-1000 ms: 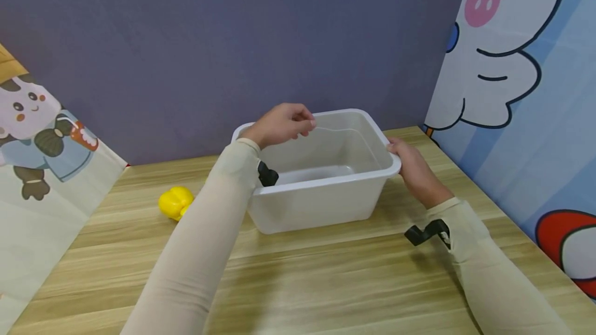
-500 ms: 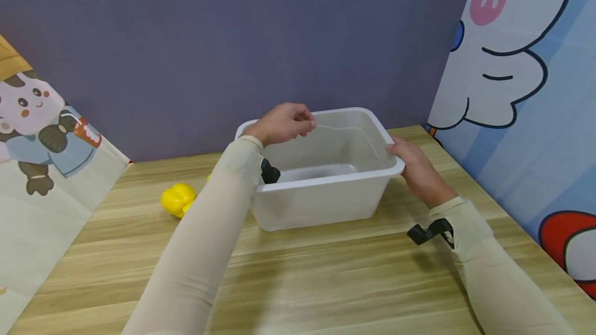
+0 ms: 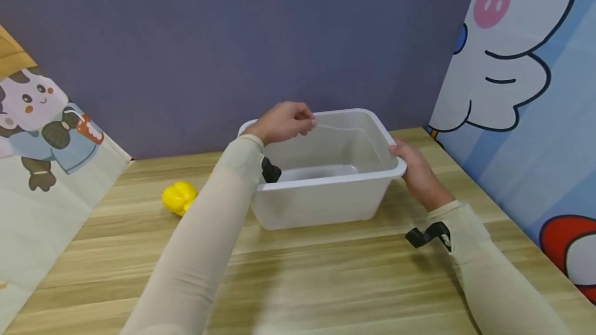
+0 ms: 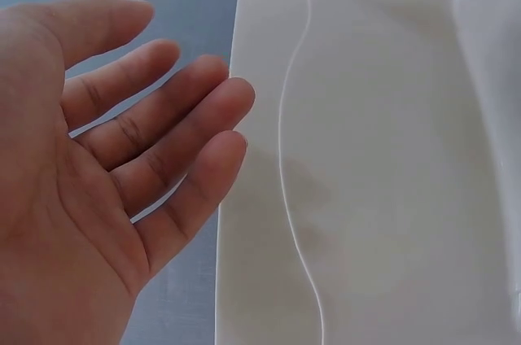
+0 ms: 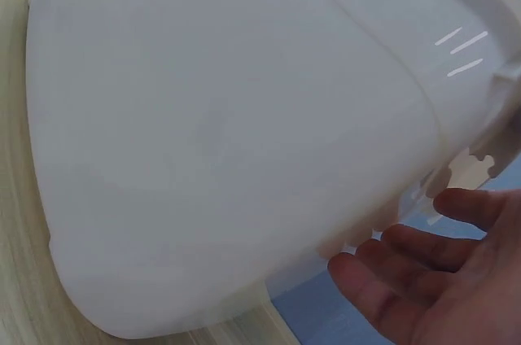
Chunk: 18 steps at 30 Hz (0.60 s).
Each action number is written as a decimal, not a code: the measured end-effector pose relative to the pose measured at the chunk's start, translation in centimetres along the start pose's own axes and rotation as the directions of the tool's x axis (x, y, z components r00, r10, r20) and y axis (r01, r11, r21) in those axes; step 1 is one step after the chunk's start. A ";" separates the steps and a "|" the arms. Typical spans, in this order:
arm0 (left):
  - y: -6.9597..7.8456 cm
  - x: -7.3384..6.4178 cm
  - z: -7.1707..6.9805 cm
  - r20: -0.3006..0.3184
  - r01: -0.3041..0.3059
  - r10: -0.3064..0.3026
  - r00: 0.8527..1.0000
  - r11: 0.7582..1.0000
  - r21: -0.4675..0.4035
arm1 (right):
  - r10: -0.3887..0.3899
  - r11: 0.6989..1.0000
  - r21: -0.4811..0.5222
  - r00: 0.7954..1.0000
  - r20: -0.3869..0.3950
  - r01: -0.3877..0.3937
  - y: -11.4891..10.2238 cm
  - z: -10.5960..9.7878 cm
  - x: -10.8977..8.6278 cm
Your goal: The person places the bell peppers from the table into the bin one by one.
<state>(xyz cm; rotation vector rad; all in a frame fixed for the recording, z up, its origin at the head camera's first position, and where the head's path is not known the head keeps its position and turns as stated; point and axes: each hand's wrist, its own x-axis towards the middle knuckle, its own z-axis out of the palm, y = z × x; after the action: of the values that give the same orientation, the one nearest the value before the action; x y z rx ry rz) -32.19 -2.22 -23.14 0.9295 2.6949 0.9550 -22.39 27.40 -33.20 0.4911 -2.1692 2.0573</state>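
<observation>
A white plastic tub [image 3: 321, 205] stands upright on the wooden table. My left hand [image 3: 281, 124] hovers over its left side, fingers loosely bent. In the left wrist view the palm of the left hand [image 4: 122, 166] faces the tub's inner wall [image 4: 391, 158], holding nothing. At the tub's right end, the fingers of my right hand [image 3: 419, 174] lie against the outside near the rim. The right wrist view shows the right hand [image 5: 423, 272] with fingertips touching or almost touching the outer wall [image 5: 203, 133]; a firm hold is not visible.
A yellow bell pepper [image 3: 179, 198] lies left of the tub, partly behind my left sleeve [image 3: 205, 252]. A grey-blue panel [image 3: 233, 40] rises behind the table [image 3: 326, 283]. Cartoon-printed walls flank both sides, such as the right wall [image 3: 559, 133].
Both hands keep nearly the same places at the tub. The whole view shifts slightly, so tub and pepper appear a little further right. Nothing is picked up or let go.
</observation>
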 end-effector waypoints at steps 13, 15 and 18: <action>-0.5 -0.5 -0.6 -0.028 0.016 -0.014 0.999 0.998 0.054 | 0.004 0.999 0.034 0.999 -0.032 -0.003 0.2 0.4 0.1; -0.5 -0.5 -0.7 -0.023 0.023 -0.022 0.999 0.999 0.033 | 0.023 1.000 0.021 0.999 -0.046 -0.022 0.1 0.4 -0.1; -0.7 -0.5 -0.8 -0.023 0.042 -0.042 0.999 0.999 -0.017 | 0.036 0.999 0.029 0.998 -0.060 -0.034 0.1 0.5 -0.2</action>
<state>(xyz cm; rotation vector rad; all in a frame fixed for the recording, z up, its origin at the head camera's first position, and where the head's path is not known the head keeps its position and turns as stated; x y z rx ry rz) -32.36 -3.37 -22.99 0.8600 2.7102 0.9852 -22.21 26.98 -33.40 0.3912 -2.1325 2.0946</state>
